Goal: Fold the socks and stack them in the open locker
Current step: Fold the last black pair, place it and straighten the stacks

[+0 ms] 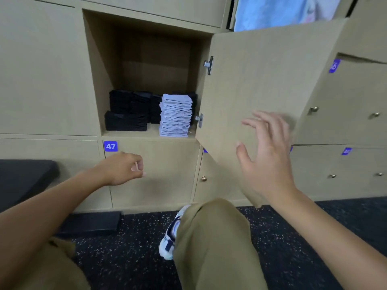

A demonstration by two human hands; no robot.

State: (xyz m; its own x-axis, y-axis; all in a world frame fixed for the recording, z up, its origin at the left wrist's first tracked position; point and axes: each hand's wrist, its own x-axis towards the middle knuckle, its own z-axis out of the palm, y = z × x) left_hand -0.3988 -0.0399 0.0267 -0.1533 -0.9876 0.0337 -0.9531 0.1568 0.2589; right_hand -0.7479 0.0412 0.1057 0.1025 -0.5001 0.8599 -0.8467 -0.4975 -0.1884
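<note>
Grey folded socks (175,115) stand stacked at the right of the open locker (146,76), with black folded socks (129,110) piled beside them at left. Left hand (123,168) hangs loosely curled, seemingly holding nothing; right hand (266,151) is spread before the locker door (261,76), contact unclear.

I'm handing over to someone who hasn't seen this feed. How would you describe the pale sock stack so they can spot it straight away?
Find the one open locker in the tan wall, directly above the door labelled 47, its own door swung out to the right. On its floor, the pale sock stack stands at the front right, near the hinges. It is the only light grey pile, and taller than the black stacks to its left.
</note>
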